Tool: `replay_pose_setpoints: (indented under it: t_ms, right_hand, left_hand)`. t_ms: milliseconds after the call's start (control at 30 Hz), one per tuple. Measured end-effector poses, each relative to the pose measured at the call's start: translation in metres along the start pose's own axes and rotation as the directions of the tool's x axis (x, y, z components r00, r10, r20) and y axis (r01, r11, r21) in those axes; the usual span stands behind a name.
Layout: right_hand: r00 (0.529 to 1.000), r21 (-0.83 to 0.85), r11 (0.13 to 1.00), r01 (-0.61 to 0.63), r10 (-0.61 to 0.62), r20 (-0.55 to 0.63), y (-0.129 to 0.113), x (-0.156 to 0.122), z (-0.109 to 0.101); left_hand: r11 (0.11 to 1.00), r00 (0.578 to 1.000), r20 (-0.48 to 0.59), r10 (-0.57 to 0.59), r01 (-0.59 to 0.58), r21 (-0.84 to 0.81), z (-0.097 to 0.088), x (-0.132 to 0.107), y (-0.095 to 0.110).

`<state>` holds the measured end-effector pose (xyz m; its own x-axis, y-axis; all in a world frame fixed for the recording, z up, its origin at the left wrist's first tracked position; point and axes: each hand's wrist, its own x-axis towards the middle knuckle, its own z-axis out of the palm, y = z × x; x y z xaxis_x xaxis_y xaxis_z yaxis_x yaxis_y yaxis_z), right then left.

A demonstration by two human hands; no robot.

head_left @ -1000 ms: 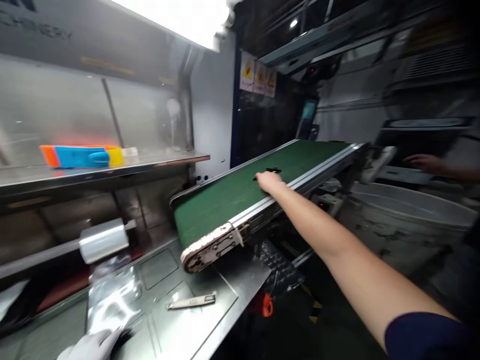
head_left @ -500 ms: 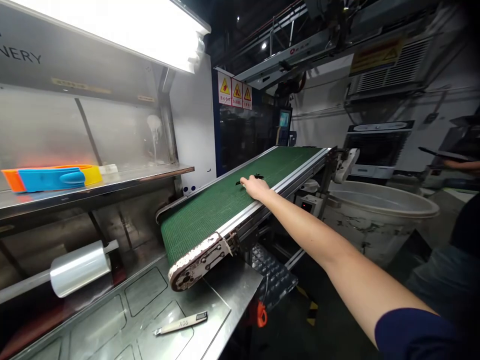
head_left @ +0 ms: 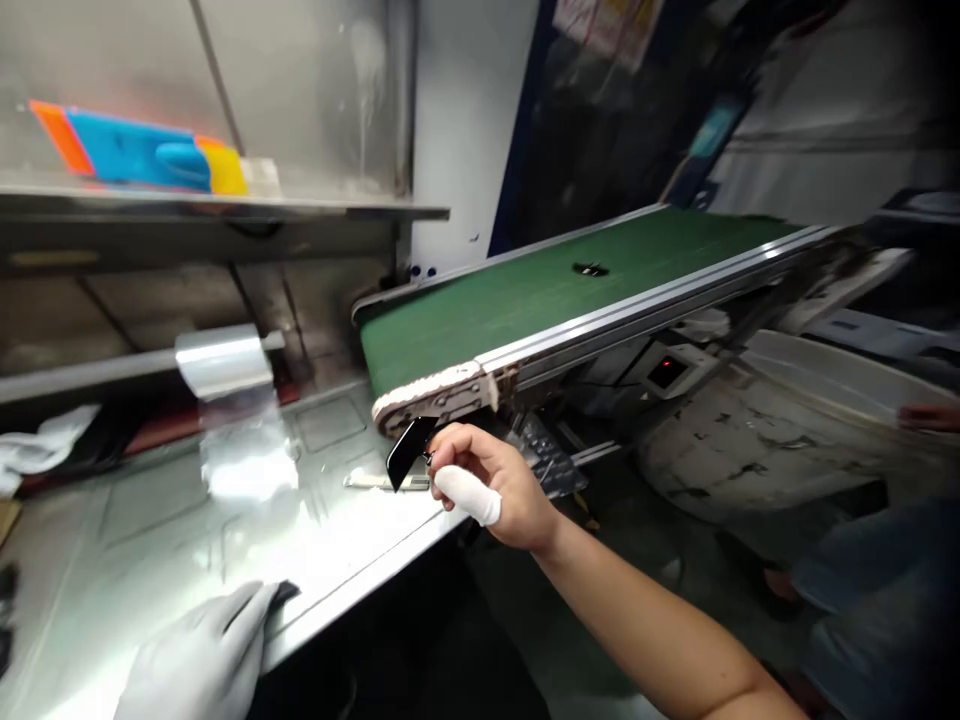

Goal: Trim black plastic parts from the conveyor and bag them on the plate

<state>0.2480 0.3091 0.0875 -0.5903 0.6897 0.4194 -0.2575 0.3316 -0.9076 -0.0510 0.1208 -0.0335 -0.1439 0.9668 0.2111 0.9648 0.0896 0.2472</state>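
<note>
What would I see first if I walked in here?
Most likely the bright green belt, sloping up across the middle, with a small black piece lying on it. Just below its near end, the right hand pinches a black part. At the lower left, the white-gloved left hand lies on the shiny steel table.

Right hand (head_left: 487,480) pinching (one finger wrapped); left hand (head_left: 202,660) flat.

No text is legible to you here. Warning signs (head_left: 607,20) at the top edge: too blurred to read. Metal strip (head_left: 379,482) on the tabletop (head_left: 112,540), near edge, just beside your right hand (head_left: 502,490): marking unreadable.
</note>
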Motion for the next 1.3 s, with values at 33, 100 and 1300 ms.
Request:
replay_pose_setpoints:
  t_ms: [33,100,1300]
  right_hand:
    - [1.000,0.061,0.998,-0.003,0.002,0.014,0.002,-0.006,0.014]
    - [0.999,0.087,0.996,0.005,-0.008,0.042,0.007,-0.015,0.036]
    - [0.877,0.065,0.974,-0.219,0.167,0.451,0.058,-0.073,0.090]
  left_hand:
    - [0.999,1.000,-0.018,0.014,-0.013,0.032,-0.004,-0.002,0.004]
    - [0.998,0.997,-0.062,0.042,-0.038,0.053,-0.009,-0.004,0.011]
    - [-0.475,0.746,0.636,-0.196,0.495,-0.727,-0.026,-0.059,0.112]
